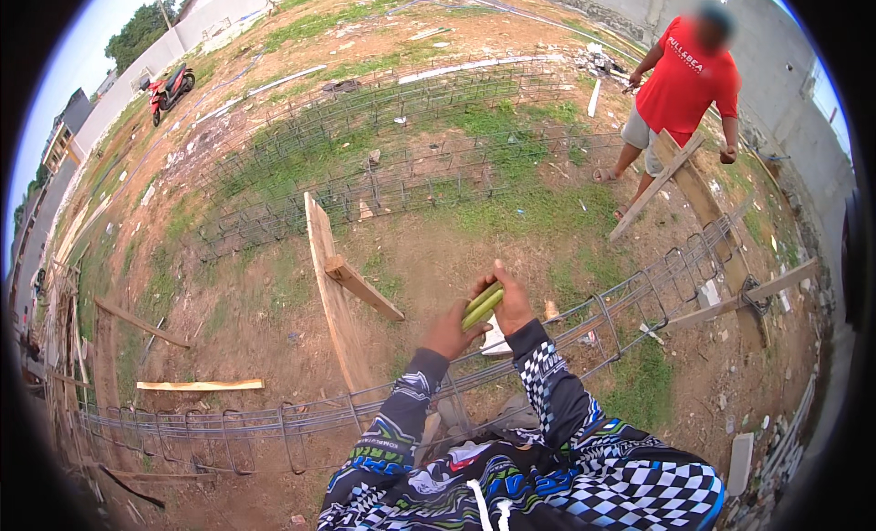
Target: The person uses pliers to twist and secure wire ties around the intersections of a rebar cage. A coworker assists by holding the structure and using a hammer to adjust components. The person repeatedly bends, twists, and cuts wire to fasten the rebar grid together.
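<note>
Both hands meet in the middle of the view, above a long rebar cage (pixel 639 298) on the bare ground (pixel 274 321). The left hand (pixel 449 332) and the right hand (pixel 511 303) hold together a green stick-like tool (pixel 484 305), fingers closed around it. A wooden plank (pixel 330 294) stands just left. Far right, a person in a red shirt (pixel 686 79) stands by wooden beams (pixel 680 180).

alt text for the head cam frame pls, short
Both hands, left hand and right hand, hold a green tool handle above a long rebar cage on wooden supports. A person in a red shirt stands beyond.
</note>
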A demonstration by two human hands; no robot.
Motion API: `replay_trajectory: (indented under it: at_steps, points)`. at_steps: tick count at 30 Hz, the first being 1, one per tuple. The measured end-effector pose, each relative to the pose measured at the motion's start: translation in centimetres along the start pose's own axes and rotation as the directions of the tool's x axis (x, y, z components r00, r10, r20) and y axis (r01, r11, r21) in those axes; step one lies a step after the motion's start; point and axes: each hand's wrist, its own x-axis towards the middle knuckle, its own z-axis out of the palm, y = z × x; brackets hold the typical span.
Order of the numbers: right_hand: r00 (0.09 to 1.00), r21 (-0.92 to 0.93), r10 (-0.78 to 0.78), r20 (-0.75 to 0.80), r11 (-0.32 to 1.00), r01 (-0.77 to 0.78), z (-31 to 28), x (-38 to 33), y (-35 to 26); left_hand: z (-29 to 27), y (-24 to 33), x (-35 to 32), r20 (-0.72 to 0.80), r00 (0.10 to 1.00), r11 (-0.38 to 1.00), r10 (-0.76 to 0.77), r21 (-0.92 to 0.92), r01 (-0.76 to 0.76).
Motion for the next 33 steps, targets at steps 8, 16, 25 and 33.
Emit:
replay_trajectory:
  at_steps: [8, 16, 25, 33]
  points:
    - [0.694, -0.888, 0.654, 0.301, 0.458, -0.047, -10.2, -15.1, -6.9, 0.4, 9.2, -4.2, 0.672, 0.621, 0.798, 0.403, 0.074, -0.599]
    - [0.669, -0.16, 0.652, 0.358, 0.749, -0.643, -21.1, -26.1, -4.8, 11.2, 14.5, -7.6, 0.264, 0.388, 0.438, 0.883, -0.169, -0.883]
    - [0.954, -0.611, 0.283, 0.094, 0.773, -0.169, -30.8, -25.9, -8.6, 12.4, 18.5, -6.5, -0.416, 0.809, 0.836, -0.415, -0.524, 0.16]
    - [0.922, -0.98, -0.348, 0.17, -0.159, 0.12, -28.6, -16.8, -7.8, 20.7, 12.3, -9.1, -0.161, 0.811, 0.827, -0.562, -0.077, 0.557]
